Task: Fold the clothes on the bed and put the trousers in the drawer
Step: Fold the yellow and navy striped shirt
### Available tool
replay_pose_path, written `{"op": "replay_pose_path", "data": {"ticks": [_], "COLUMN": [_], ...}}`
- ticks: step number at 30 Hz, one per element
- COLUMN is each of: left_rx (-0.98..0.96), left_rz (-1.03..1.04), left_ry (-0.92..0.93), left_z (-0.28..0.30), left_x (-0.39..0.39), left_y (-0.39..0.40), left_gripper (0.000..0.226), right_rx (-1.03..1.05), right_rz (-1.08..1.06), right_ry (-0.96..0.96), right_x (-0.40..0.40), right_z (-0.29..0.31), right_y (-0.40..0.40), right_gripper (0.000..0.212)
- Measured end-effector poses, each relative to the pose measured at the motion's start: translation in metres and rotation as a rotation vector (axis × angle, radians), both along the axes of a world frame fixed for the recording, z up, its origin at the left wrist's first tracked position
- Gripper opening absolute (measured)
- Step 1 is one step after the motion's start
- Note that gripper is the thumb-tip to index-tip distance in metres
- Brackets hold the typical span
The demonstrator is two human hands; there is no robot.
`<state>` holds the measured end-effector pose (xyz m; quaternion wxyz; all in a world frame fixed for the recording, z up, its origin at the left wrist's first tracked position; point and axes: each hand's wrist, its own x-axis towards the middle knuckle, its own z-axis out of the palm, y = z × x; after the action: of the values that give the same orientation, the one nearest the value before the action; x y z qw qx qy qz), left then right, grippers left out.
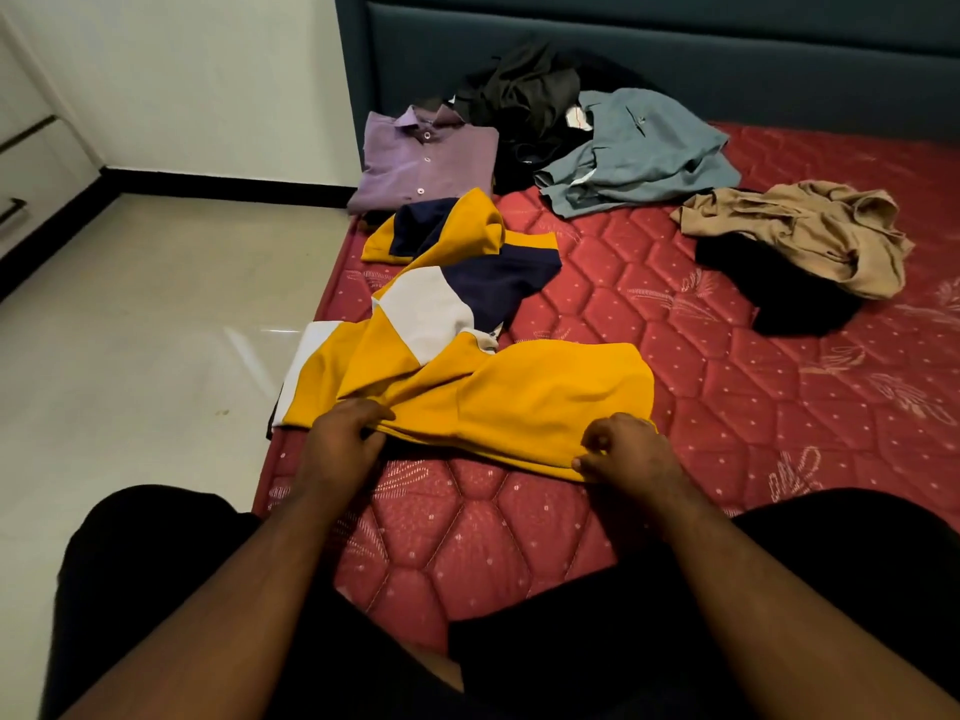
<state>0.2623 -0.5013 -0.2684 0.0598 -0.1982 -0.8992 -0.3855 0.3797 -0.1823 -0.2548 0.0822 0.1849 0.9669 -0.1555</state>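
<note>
Both hands are at the near hem of the yellow shirt (467, 366), lower centre of frame. Left hand (343, 433) has fingers curled round a bunch of yellow cloth; right hand (623, 449) pinches the hem edge between thumb and fingers. The shirt lies rumpled on the bed (727, 407), its left part overhanging the mattress edge toward the floor (130, 330).

Risks, as judged:
- The overhang: a pull to the left could drag the shirt off the bed.
- Bunched cloth under the left hand: a fold made now would likely trap creases.
- The far sleeve is twisted near the folded purple shirt (426, 158), upper centre; a hard tug could disturb it.

Still unfolded: grey-blue garment (639, 153), dark pile (519, 96), tan garment (800, 231) at right over a black one (779, 298). Cannot tell which are trousers. Drawer front (21, 200) at far left edge, well apart from the bed.
</note>
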Motion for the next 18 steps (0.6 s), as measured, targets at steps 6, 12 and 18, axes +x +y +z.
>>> {"op": "replay_pose_path", "data": {"ticks": [6, 12, 18], "left_rx": [0.096, 0.099, 0.133], "left_rz": [0.122, 0.137, 0.157], "left_ry": [-0.027, -0.002, 0.011], "left_z": [0.003, 0.000, -0.002], "left_x": [0.004, 0.004, 0.007], "left_y": [0.002, 0.003, 0.002], "left_gripper": [0.019, 0.017, 0.019], "right_rx": [-0.010, 0.174, 0.262], "right_rz": [0.029, -0.059, -0.131], "right_ry": [0.047, -0.049, 0.350], "right_x": [0.006, 0.017, 0.017], "right_z": [0.006, 0.009, 0.029], "right_y": [0.000, -0.002, 0.007], "right_gripper": [0.029, 0.027, 0.024]}}
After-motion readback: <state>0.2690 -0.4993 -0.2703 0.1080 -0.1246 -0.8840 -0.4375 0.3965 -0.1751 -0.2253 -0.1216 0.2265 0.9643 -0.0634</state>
